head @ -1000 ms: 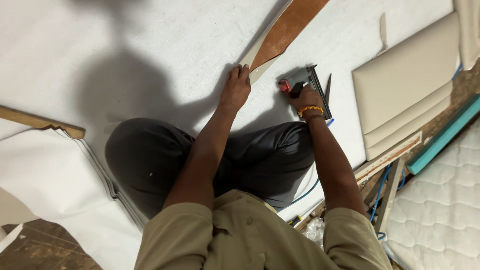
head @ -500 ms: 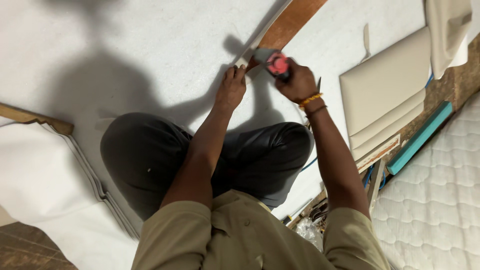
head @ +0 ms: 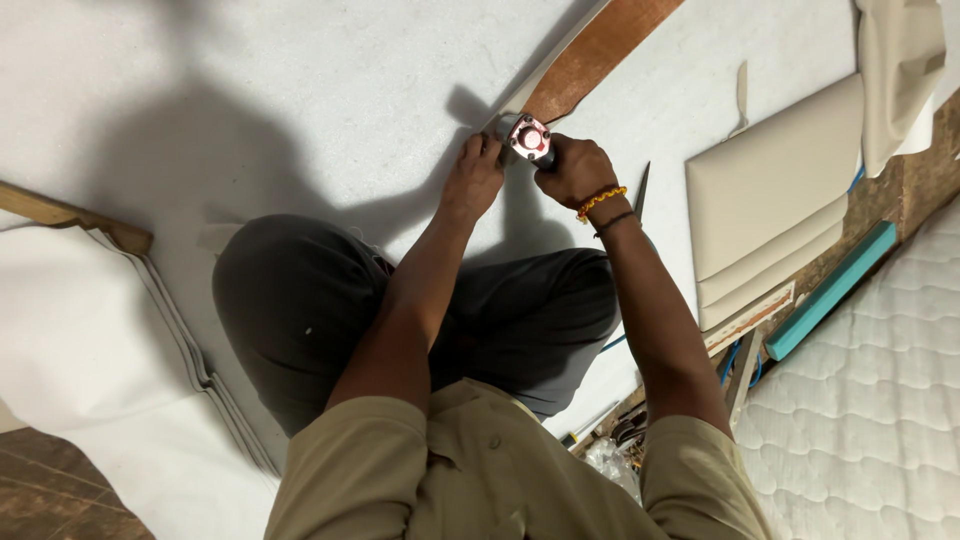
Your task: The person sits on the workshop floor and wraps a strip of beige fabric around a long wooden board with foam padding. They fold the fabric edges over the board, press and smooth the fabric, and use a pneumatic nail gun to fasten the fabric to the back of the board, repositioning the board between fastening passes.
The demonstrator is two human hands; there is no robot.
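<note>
A person sat cross-legged on a white padded sheet, both hands working at the lower end of a brown wooden strip that ran up and away toward the top edge of the view. The right hand, a beaded orange band and a dark cord at its wrist, was wrapped tight around a small power tool with a round red and silver end cap facing the camera; the fingers were curled shut about its body, and the tool stood just at the foot of the strip, its working tip hidden beneath it. The left hand lay directly beside the tool on its left, touching or nearly touching it, fingers drawn together and pressed down on the pale fabric edge folded along the strip; whether they pinched the fabric or merely held it flat could not be told. To the right, well apart from the hands, lay a stack of cream upholstered panels, a teal bar and a quilted white mattress. A wooden batten showed at the left over loose white cloth.
</note>
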